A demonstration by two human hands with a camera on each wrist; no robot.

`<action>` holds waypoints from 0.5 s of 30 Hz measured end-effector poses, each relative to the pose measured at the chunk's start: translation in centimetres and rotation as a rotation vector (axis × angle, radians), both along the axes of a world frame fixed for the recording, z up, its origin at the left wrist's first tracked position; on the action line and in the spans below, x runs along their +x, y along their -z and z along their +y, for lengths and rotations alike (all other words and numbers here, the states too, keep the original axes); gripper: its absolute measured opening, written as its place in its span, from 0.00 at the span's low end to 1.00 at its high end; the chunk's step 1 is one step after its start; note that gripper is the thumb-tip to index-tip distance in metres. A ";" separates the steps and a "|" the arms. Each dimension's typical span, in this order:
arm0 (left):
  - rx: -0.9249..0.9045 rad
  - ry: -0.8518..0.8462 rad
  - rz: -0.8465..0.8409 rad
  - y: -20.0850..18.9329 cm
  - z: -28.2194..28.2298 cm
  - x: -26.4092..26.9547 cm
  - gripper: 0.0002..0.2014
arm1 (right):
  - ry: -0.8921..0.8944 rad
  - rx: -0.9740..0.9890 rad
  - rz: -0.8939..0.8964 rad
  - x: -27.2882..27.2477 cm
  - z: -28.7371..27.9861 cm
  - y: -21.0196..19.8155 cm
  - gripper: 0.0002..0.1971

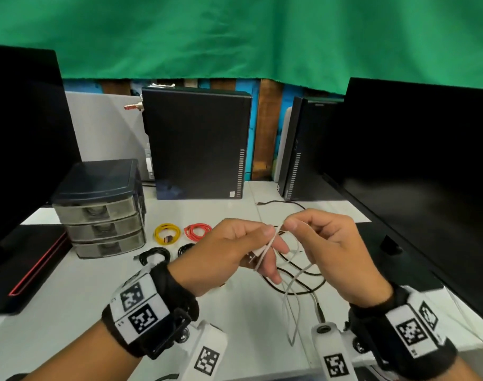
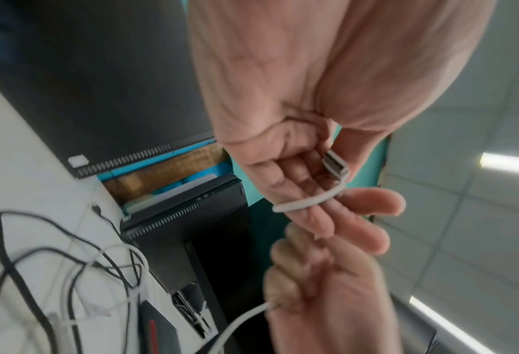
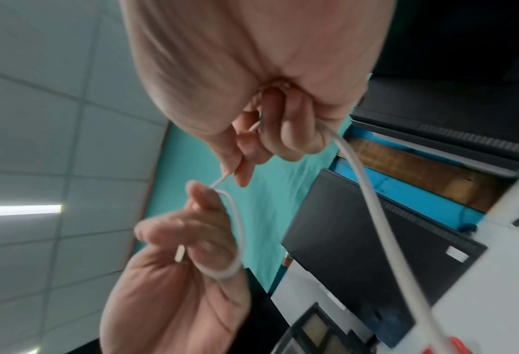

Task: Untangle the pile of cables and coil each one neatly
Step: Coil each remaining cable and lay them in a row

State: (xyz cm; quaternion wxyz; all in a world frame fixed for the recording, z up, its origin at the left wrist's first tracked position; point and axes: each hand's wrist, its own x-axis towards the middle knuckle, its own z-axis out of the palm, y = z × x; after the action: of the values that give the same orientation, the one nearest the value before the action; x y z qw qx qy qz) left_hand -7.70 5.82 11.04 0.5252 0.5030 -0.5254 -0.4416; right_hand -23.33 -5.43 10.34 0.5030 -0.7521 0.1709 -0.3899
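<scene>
The left hand (image 1: 234,248) pins the thin white cable (image 1: 265,250) by its plug, wrapped once round its fingers (image 2: 309,215). The right hand (image 1: 321,243) pinches the cable above the white surface (image 1: 69,312); best wind even, slack loops.

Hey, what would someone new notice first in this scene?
Both hands, the left hand and right hand, hold a white cable above the desk at centre. Behind the left hand lie coiled yellow and red cables. A huge green cloth hangs overhead.
</scene>
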 end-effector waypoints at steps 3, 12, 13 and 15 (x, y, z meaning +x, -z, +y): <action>-0.076 -0.043 0.247 -0.3 0.0 0.5 0.16 | -0.021 0.089 0.043 1.1 0.0 1.9 0.15; -0.185 -0.477 -0.410 1.8 -1.4 4.2 0.16 | -0.326 -0.285 0.453 1.0 3.8 2.3 0.15; -0.143 -0.418 -0.482 2.2 -1.4 4.6 0.16 | -0.310 -0.275 0.390 0.6 3.7 1.3 0.13; -0.015 -0.228 -0.543 2.6 -1.2 4.4 0.16 | -0.207 -0.263 0.265 -0.2 2.7 -0.4 0.12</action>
State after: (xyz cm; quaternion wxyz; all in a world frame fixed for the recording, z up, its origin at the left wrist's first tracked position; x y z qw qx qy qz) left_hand -3.29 4.60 8.49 0.4153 0.6546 -0.5903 -0.2251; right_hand -23.56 -2.71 10.75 0.4112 -0.8694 0.1052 -0.2530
